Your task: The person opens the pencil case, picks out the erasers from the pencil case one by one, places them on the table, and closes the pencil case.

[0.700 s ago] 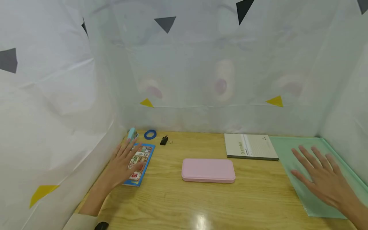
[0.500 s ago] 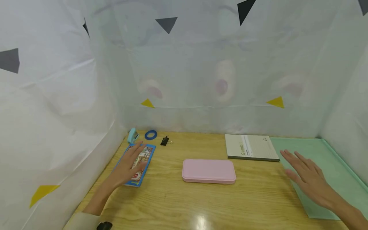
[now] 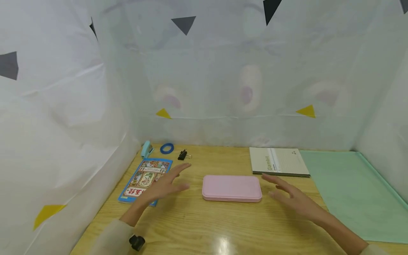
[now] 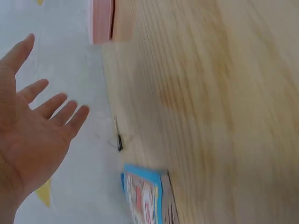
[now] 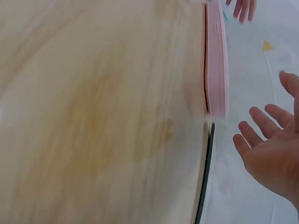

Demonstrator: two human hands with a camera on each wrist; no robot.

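A flat pink case (image 3: 231, 188) lies in the middle of the wooden table (image 3: 204, 226). My left hand (image 3: 165, 184) hovers open just left of the case, fingers spread, holding nothing. My right hand (image 3: 291, 198) hovers open just right of it, also holding nothing. In the left wrist view my left hand (image 4: 32, 135) shows its palm with the pink case (image 4: 100, 21) ahead of it. In the right wrist view my right hand (image 5: 271, 154) is open beside the edge of the pink case (image 5: 215, 60).
A blue picture booklet (image 3: 141, 179) lies at the left. Behind it are a light blue stapler (image 3: 146, 148), a blue tape ring (image 3: 166, 148) and a black binder clip (image 3: 182, 155). A grey notebook (image 3: 278, 162) and a green mat (image 3: 353, 191) lie at the right. White sheeting walls the table.
Both hands have moved inward toward the pink case: the left hand has left the blue booklet and the right hand has left the green mat.
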